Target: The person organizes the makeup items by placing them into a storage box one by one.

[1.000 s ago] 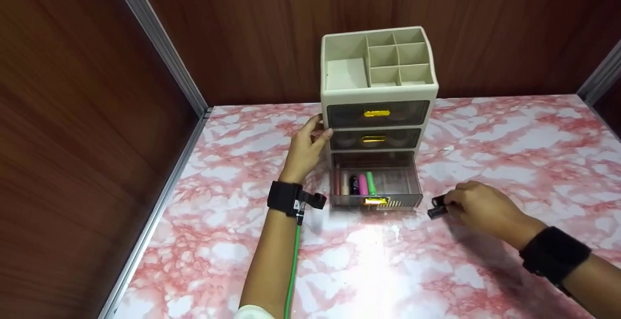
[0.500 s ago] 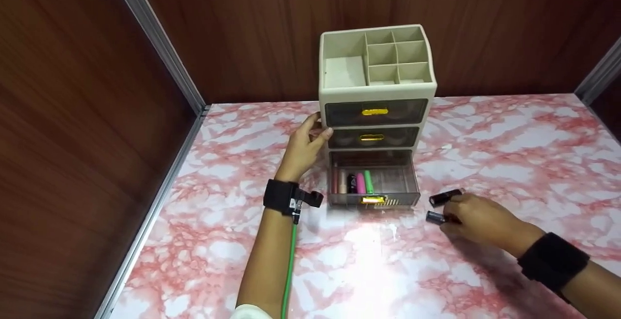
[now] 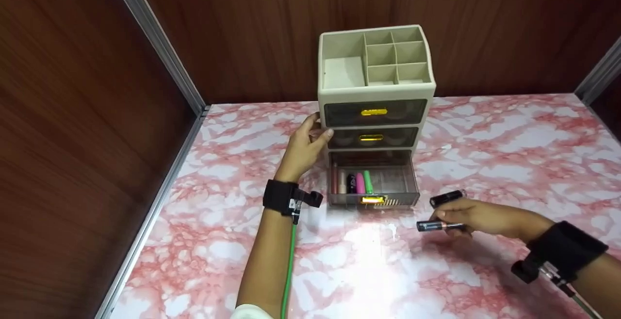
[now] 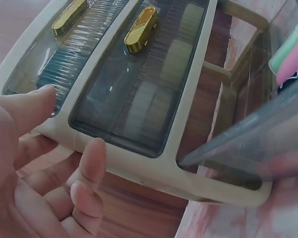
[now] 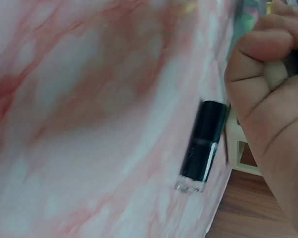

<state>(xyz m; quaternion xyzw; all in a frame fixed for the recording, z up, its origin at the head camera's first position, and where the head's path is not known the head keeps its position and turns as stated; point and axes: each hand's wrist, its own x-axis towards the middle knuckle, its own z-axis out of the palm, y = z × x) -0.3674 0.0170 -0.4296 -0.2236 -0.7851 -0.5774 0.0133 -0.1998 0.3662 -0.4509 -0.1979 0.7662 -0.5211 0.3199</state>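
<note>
A cream drawer organizer (image 3: pixel 377 91) stands at the table's back, its smoky bottom drawer (image 3: pixel 395 179) pulled out. Inside lie a pink tube (image 3: pixel 360 183), a green tube (image 3: pixel 368 182) and several darker or beige ones. My left hand (image 3: pixel 302 151) rests against the organizer's left side, thumb at the front edge, fingers loosely bent in the left wrist view. Right of the drawer, my right hand (image 3: pixel 478 219) pinches a black lipstick tube (image 3: pixel 431 226) with a pinkish band. Just beyond it, a second black tube (image 5: pixel 201 148) with a clear end lies on the table.
Pink-and-white marbled table (image 3: pixel 218 241) surrounds the organizer. Brown wood-look panels (image 3: pixel 242 33) rise behind and at the left. Two upper drawers (image 3: pixel 373 125) with gold handles are closed. A green cable (image 3: pixel 291 265) runs along the left forearm.
At first both black tubes were at my right hand's fingers. One now lies apart on the table; the hand has turned and drawn the other toward the front. The left hand stays put.
</note>
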